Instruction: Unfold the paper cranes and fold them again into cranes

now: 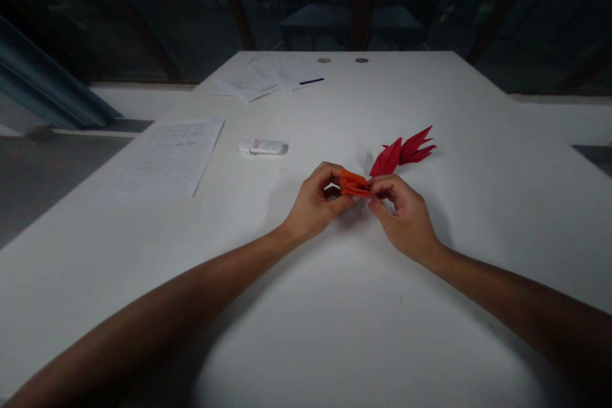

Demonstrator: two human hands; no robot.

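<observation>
An orange piece of folded paper [354,183] is held above the white table, between my two hands. My left hand [318,201] pinches its left end between thumb and fingers. At its right end, the thumb and fingers of my right hand [401,213] are closed on the same piece. Just behind my right hand lies a red folded paper shape [388,158] with several pointed tips spreading to the right. My fingertips hide part of the orange paper's edges.
On the white table [358,331], a white bottle-like item [263,147] lies left of the red paper. A written sheet [162,156] is at the left, more papers [253,80] and a dark strip [312,81] farther back. Two round discs [324,60] sit near the far edge.
</observation>
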